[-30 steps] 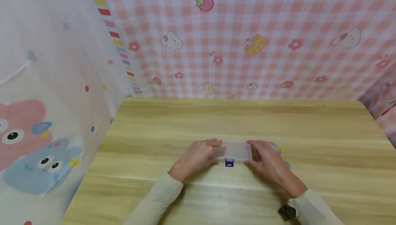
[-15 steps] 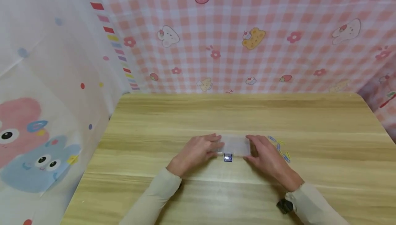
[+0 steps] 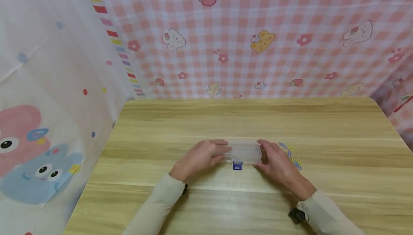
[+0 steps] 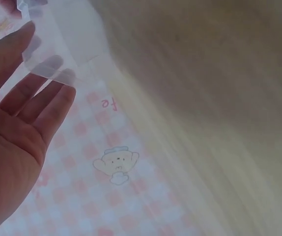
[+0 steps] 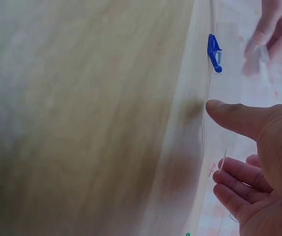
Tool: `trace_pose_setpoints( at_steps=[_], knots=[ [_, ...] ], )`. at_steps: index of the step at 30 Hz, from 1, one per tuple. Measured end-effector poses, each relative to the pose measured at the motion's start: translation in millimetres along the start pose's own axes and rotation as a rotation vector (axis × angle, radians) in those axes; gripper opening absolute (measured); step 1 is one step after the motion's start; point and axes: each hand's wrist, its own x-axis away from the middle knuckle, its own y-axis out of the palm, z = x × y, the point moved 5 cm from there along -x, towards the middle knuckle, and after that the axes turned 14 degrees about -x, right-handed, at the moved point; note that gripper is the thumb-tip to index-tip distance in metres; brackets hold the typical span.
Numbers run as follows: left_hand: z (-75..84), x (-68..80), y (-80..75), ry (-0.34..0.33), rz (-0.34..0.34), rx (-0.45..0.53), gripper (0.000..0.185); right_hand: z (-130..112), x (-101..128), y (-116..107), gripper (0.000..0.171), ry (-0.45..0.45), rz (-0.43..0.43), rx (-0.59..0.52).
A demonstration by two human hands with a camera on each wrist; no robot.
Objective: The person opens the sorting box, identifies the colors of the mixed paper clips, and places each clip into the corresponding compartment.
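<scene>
A clear plastic box [image 3: 246, 152] with a dark blue latch [image 3: 237, 165] on its near side lies on the table between the hands. My left hand [image 3: 206, 156] holds its left end; in the left wrist view the thumb and fingers [image 4: 57, 105] are spread about the clear plastic. In the right wrist view, clear plastic [image 5: 264, 55] shows at the left hand's fingertips; whether it is a lid edge is unclear. My right hand [image 3: 277, 163] grips the box's right end, thumb [image 5: 229, 115] at the near side and fingers at the far side.
Several blue and yellow paper clips [image 3: 289, 154] lie just right of the right hand on the wooden table [image 3: 206, 120]. Behind the table hangs a pink checked cloth [image 3: 238, 41]; a white printed cloth [image 3: 58, 77] hangs at the left. A dark wrist device [image 3: 297, 215] sits at the right cuff.
The left hand has shifted slightly left along the box's end, its fingers now straighter. The right hand keeps its hold. The head view has tilted slightly.
</scene>
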Motion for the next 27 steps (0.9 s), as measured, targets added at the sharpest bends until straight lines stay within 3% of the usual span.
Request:
trace_pose_setpoints(
  at_steps=[7,15,27],
  knots=[
    [-7.5,-2.7,-6.1,-0.035,0.046,0.140,0.028,1,-1,-1,0.063,0.029,0.016,-0.068],
    [-16.6,-5.0,-7.4,-0.055,0.096,0.176,0.026,0,-1,-1,0.067,0.049,0.015,-0.092],
    [-30.8,-13.7,-10.4,-0.152,0.186,0.250,0.026,-1,1,-1,0.070,0.097,-0.011,-0.122]
  ],
)
